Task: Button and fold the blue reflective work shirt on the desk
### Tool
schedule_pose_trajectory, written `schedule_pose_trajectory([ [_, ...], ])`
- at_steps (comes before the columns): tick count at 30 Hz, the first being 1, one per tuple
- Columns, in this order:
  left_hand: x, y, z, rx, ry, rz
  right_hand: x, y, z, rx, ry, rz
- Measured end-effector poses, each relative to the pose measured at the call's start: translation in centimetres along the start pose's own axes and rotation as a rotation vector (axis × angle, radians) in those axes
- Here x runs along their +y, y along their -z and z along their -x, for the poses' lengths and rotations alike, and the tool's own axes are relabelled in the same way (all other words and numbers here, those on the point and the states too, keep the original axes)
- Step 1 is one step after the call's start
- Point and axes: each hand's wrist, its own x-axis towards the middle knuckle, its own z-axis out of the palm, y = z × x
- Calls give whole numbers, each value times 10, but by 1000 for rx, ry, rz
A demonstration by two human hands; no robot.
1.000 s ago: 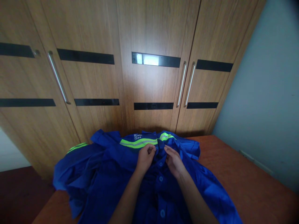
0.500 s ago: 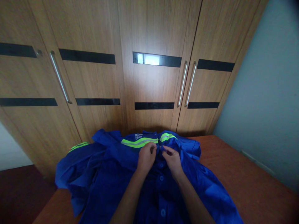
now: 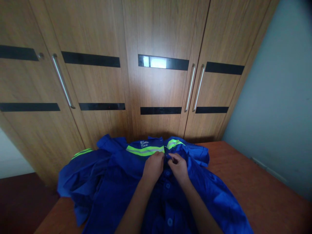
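A blue work jacket with yellow-green and grey reflective strips lies spread on a reddish-brown surface. Down its front runs a line of blue buttons, one of them a lower button. At the upper front, just below the reflective strip, my left hand is closed on the jacket's edge. Close beside it, my right hand pinches the facing edge with thumb and fingers. Whether a button is between the fingertips is hidden.
Behind the jacket stands a wooden wardrobe with black strips and metal handles. A pale wall rises at the right. The reddish-brown surface extends to the right of the jacket, and a dark floor shows at lower left.
My left hand has turned slightly, its fingers now curled more tightly at the jacket's edge. My right hand has shifted a little left, and the fingertips stay close together.
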Motion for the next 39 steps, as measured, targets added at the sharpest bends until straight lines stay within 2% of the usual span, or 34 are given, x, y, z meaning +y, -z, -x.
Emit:
schedule_pose_trajectory([
  [5, -3, 3, -3, 1, -34, 37, 0, 1, 1, -31, 80, 161],
  [10, -4, 1, -3, 43, 1, 72, 0, -1, 2, -85, 96, 226],
  [16, 1, -5, -1, 74, 63, 167, -5, -5, 6, -214, 70, 191],
  [23, -12, -12, -6, 125, 204, 458, -14, -4, 10, -318, 105, 141],
  [27, -17, -17, -8, 154, 259, 577, -14, -3, 9, -269, 123, 256],
  [33, -20, -22, -7, 169, 286, 636, -15, 4, 8, -145, 149, 447],
  [39, -21, -21, -6, 134, 231, 619, -23, 9, 8, -150, 199, 543],
])
